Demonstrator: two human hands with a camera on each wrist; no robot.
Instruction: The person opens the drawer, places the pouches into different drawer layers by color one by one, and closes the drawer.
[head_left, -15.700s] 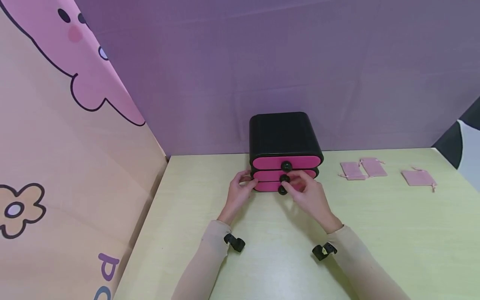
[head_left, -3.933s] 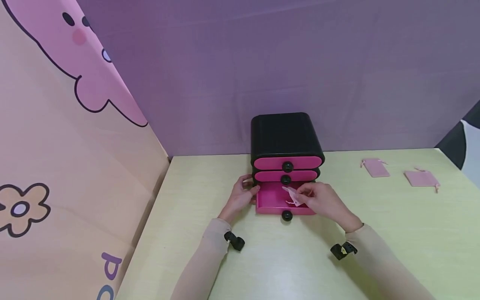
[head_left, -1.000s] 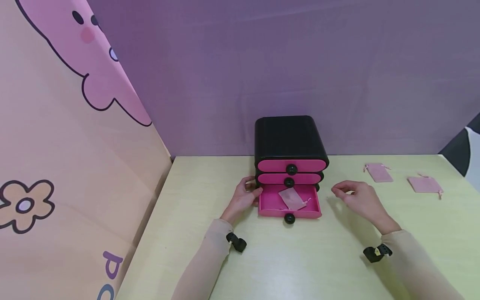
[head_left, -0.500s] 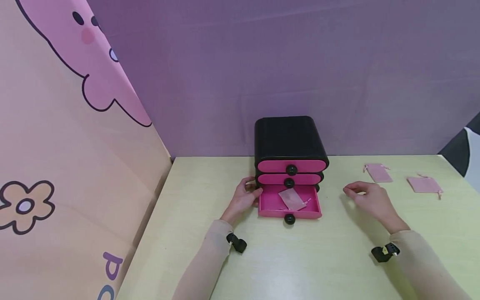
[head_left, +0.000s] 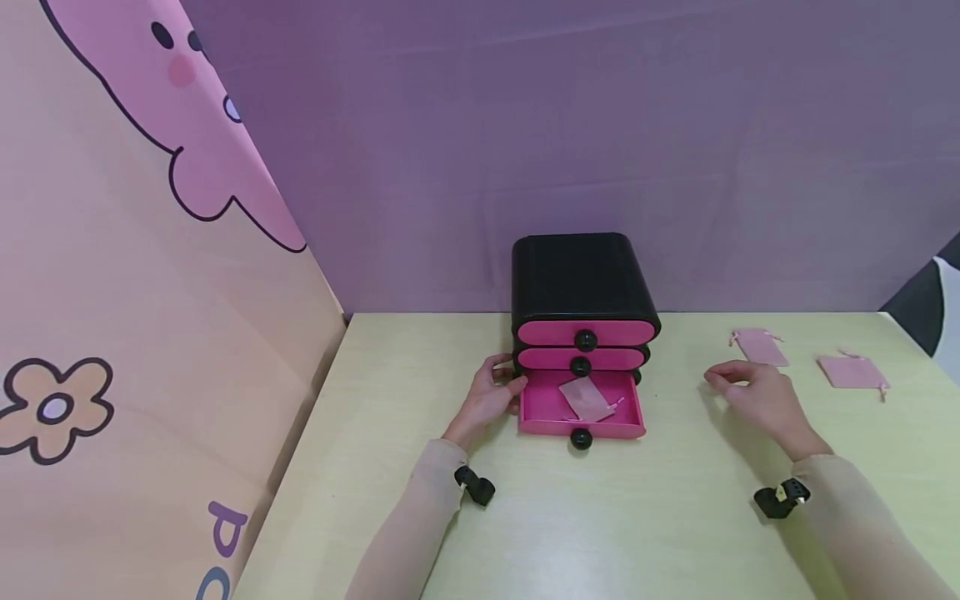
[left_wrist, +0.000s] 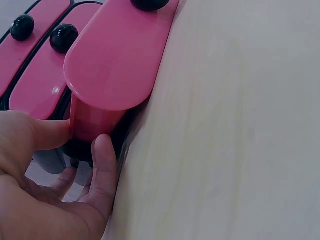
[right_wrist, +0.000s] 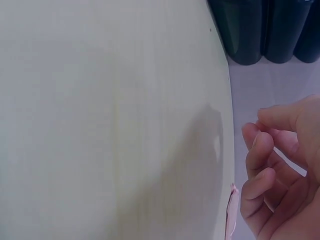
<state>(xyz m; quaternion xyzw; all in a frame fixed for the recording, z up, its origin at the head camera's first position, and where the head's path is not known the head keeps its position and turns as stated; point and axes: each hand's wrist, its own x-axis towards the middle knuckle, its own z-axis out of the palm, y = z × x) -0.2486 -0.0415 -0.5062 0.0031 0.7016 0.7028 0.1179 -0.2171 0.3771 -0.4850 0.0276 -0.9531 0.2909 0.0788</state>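
Note:
A black desktop drawer cabinet (head_left: 581, 275) with pink drawer fronts stands at the back of the table. Its bottom drawer (head_left: 536, 414) is pulled out, and a pale pink drawstring pouch (head_left: 587, 400) lies inside. My left hand (head_left: 487, 398) holds the cabinet's lower left side; in the left wrist view the thumb (left_wrist: 52, 134) meets the drawer's side wall and the fingers curl beneath. My right hand (head_left: 763, 402) hovers over the table to the right, fingers loosely bent, with nothing in them. Just beyond it lies a second pouch (head_left: 761, 346), and farther right a third pouch (head_left: 853, 372).
The two upper drawers (head_left: 551, 333) are pushed in, each with a round black knob. A purple cloth (head_left: 420, 167) hangs behind the table (head_left: 405, 375). On the left stands a printed panel (head_left: 165, 325).
A pouch from the right side was put into the bottom drawer, which was pulled out earlier. My right hand has since moved right, away from the drawer. The left hand stays at the cabinet.

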